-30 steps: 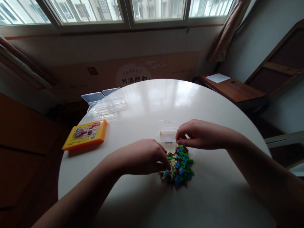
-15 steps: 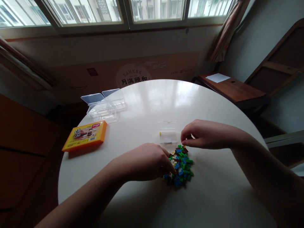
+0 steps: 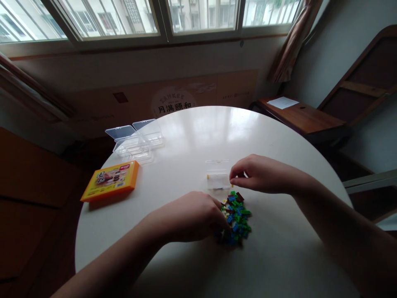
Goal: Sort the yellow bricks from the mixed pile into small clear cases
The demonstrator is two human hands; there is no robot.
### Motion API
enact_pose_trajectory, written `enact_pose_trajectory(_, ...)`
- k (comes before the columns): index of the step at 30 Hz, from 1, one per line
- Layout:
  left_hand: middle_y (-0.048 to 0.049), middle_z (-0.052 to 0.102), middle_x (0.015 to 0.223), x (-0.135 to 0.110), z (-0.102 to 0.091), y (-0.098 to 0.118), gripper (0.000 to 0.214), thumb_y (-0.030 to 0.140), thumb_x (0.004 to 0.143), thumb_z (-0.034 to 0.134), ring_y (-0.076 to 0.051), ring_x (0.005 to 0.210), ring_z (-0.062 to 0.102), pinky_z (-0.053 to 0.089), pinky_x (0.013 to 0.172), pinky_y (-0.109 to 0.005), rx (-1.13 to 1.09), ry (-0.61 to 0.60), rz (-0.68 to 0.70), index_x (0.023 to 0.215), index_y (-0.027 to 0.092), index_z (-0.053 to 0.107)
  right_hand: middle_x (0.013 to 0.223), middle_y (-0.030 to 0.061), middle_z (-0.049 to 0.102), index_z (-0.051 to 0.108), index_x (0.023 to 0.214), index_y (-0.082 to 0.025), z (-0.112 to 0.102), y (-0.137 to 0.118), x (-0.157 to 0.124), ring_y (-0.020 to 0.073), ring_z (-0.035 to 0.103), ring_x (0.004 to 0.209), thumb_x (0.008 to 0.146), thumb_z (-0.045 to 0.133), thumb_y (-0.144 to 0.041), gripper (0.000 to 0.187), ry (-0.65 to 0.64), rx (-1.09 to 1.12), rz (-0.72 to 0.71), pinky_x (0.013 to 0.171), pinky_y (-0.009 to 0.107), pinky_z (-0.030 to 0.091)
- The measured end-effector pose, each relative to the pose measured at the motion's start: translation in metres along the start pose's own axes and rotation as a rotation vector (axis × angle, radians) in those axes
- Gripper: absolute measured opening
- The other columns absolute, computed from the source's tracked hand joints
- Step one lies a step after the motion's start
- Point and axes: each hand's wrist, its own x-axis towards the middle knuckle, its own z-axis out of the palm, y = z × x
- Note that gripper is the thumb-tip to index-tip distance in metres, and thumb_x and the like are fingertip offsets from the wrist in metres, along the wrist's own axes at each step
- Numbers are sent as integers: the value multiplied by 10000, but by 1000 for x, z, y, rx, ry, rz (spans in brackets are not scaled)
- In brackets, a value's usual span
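A heap of small toy building bricks in green, blue, brown, white and yellow lies on the white round table. At the heap's left side, my left hand has its fingers curled down among the bricks; its fingertips are partly hidden, and what they pinch is not visible. Just beyond the heap, my right hand pinches a tiny yellow brick between thumb and fingers. That brick is beside the right edge of a small clear plastic box, whose lid lies folded back. Something yellow sits at the box's left corner.
Several open clear plastic boxes stand together at the table's far left. Nearer on the left lies an orange and yellow case. Beyond the table's right side is a wooden desk with white paper on it.
My right hand has moved slightly left from the heap's far edge to the box's right edge, with the yellow brick in its fingers. My left hand stays at the heap.
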Motion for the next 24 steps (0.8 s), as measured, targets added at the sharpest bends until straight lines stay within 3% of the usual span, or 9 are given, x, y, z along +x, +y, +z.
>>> enact_pose_trajectory(4,15,725,873,-5,-3,-13,209,178,880,608,-99,701,633,430,627,-195,-2,153,-86,971,293,757,778,22,740,768,872,-214,11,-3,6,146,617,682,863,573,-267,202,48,-11,-12,618,260,384)
enact_pose_trajectory(8,-31,745,959,-6,-3,-33,236,291,924,557,-157,792,670,480,718,-266,185,389,-343,1082,277,733,810,28,745,771,897,-210,12,0,8,148,622,687,879,561,-295,227,60,0,37,606,262,387)
enact_pose_trajectory(12,-54,741,1036,-1,1,-40,305,353,943,504,-214,867,684,506,744,-325,300,363,-469,1168,269,693,849,36,747,770,905,-207,13,3,11,157,632,717,884,561,-318,238,59,22,57,633,270,408)
enact_pose_trajectory(24,-79,711,907,10,11,-31,349,407,972,427,-231,763,681,484,634,-320,464,301,-554,1115,211,678,851,38,745,773,896,-203,18,4,15,162,622,732,870,555,-306,242,102,16,67,624,271,395)
